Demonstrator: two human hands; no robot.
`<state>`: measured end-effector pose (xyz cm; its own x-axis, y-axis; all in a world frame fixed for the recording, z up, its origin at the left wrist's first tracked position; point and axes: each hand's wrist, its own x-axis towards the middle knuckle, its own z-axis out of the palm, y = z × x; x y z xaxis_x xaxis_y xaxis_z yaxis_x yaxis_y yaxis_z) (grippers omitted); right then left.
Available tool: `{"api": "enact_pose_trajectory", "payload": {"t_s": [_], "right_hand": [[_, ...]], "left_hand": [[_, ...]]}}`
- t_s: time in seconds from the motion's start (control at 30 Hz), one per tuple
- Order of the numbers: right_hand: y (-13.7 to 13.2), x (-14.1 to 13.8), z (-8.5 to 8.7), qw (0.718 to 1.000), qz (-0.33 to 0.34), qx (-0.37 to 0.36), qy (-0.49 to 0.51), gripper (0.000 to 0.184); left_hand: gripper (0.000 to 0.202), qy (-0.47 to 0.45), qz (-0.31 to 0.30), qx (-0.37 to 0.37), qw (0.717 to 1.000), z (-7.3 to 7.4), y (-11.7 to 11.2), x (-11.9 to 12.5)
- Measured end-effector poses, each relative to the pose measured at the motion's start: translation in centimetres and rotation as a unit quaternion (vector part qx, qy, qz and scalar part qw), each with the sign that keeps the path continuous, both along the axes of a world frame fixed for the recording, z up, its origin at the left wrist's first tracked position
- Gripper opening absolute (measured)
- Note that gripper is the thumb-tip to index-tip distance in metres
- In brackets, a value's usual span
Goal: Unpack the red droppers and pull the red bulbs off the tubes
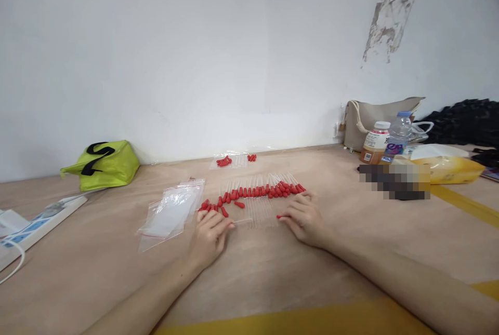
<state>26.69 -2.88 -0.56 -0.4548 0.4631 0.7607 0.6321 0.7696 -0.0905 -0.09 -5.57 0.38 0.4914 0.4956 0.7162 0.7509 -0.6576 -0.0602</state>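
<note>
My left hand (pixel 210 233) is closed, and a thin clear dropper tube (pixel 244 220) sticks out to the right from its fingertips. Pinched in my right hand (pixel 306 220) is a small red rubber bulb (pixel 279 216). The tube and this bulb are apart. Between my hands lie several loose clear tubes (pixel 259 213) side by side. Just behind them runs a curved row of droppers with red bulbs (pixel 255 191), their tubes pointing toward the wall. A loose red bulb (pixel 239 204) rests in front of that row, near my left hand.
Clear zip bags (pixel 171 213) lie to the left. Further back, a plastic bag (pixel 223 161) holds red bulbs. A power strip (pixel 42 226) and a yellow-green pouch (pixel 105 164) are at left. Bottles (pixel 376 143), a beige bag (pixel 356 122) and a yellow-white packet (pixel 446 164) stand at right.
</note>
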Motion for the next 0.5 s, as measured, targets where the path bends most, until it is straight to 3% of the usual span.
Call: {"api": "enact_pose_trajectory", "payload": {"t_s": [0.13, 0.23, 0.37, 0.5], "right_hand": [[2.0, 2.4, 0.3, 0.991, 0.008, -0.105, 0.083, 0.018], [3.0, 3.4, 0.4, 0.973, -0.006, -0.179, 0.145, 0.021], [3.1, 3.7, 0.4, 0.965, -0.043, -0.201, 0.160, 0.021], [2.6, 3.5, 0.4, 0.971, -0.028, -0.195, 0.133, 0.020]], "left_hand": [[0.025, -0.055, 0.014, -0.022, 0.998, 0.1, 0.9, -0.3], [0.036, -0.027, 0.039, -0.021, 0.999, 0.3, 1.6, 0.4], [0.030, 0.049, 0.081, 0.028, 0.995, 0.7, 2.3, 0.9], [0.020, 0.130, 0.056, 0.040, 0.989, 0.6, 2.8, 1.2]]}}
